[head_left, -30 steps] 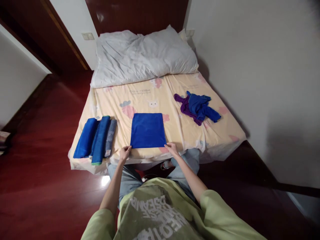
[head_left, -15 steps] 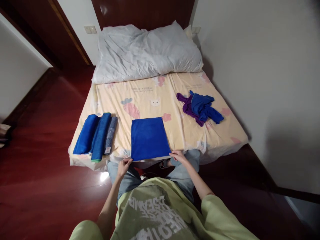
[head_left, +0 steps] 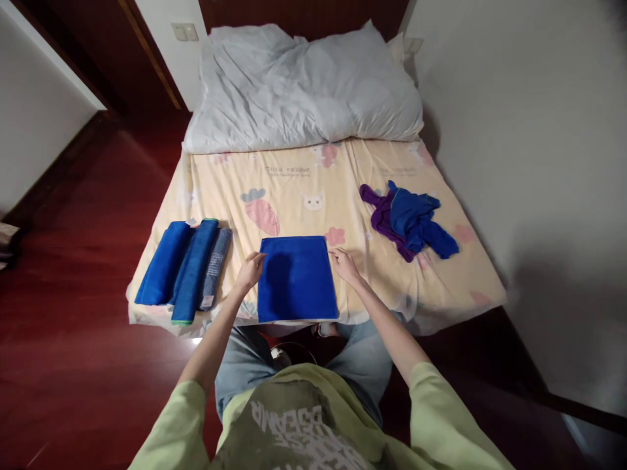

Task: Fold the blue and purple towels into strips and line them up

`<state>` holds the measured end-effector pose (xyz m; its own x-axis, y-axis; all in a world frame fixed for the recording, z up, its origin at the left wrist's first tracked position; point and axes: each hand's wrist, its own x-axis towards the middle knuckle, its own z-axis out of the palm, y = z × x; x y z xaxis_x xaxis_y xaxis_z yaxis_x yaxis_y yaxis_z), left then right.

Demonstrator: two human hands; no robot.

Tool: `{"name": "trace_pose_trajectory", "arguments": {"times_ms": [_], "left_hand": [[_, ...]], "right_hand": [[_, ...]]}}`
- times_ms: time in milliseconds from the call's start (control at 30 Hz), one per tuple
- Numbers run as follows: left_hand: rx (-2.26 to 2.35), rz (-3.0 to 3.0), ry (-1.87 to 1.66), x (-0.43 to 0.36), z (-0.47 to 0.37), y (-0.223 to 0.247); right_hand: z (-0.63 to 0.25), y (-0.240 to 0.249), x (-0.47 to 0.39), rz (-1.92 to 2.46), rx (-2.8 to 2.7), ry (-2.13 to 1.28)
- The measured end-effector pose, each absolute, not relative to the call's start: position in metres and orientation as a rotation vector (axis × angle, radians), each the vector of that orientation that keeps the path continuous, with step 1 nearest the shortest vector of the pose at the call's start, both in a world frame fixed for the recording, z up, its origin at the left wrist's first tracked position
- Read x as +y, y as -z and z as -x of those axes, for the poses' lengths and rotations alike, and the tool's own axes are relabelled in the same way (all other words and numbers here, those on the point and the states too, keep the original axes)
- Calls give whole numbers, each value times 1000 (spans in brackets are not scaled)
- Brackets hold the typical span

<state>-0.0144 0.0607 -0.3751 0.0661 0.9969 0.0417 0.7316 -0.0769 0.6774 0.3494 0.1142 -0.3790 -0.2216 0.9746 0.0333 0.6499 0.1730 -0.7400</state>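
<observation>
cannot tell pinching from mere hovering at the sides of the blue cloth (head_left: 306, 287), for left hand (head_left: 251, 269) or right hand (head_left: 344, 264). cannot read the tag (head_left: 208, 301) on the grey roll (head_left: 215, 267) or the fine print on the bedsheet (head_left: 220, 196). cannot count the layers bunched in the blue and purple pile (head_left: 416, 222). cannot identify the thing (head_left: 6, 243) cut off at the left edge. cannot see all of the foot (head_left: 329, 329), or the headboard (head_left: 304, 16) past the top edge.
</observation>
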Motion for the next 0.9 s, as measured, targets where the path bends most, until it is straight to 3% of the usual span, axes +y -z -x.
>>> {"name": "trace_pose_trajectory", "arguments": {"times_ms": [133, 300, 900], "left_hand": [[1690, -2062, -501, 136, 15, 386], [1641, -2146, -312, 171, 26, 407], [1506, -2049, -472, 187, 51, 415]], "right_hand": [[-323, 383, 172, 1489, -2155, -841], [-314, 410, 205, 1506, -2239, -868], [-332, 433, 239, 1526, -2401, -880]]}}
